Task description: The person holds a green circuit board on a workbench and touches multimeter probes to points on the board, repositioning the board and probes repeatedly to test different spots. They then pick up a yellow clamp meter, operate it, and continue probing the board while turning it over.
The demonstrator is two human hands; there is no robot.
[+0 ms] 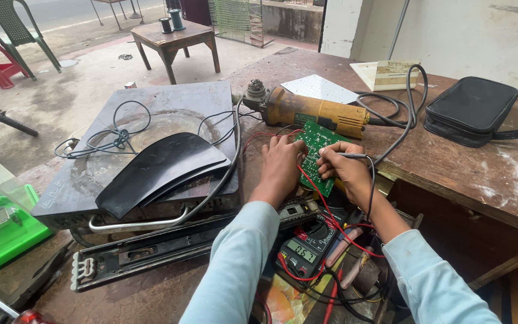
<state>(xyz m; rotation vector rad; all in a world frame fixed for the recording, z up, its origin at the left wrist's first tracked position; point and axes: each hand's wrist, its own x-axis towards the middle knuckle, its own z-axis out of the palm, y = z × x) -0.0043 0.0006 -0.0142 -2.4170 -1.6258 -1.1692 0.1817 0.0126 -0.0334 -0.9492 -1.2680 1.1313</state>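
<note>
A green circuit board (316, 144) lies tilted on the brown wooden workbench (487, 174), in front of me. My left hand (281, 165) rests on its left edge with a red lead running from under the fingers. My right hand (344, 165) pinches a thin black probe (355, 156) whose tip touches the board. Both leads run down to a dark multimeter (307, 246) with a lit display, lying near my forearms.
A yellow angle grinder (313, 111) lies just behind the board. To the left sit a dark flat appliance (145, 156) with loose wires, a metal drawer slide (139, 255) and a green box (1, 228). A black pouch (472, 111) is at right. Chairs and a small table stand beyond.
</note>
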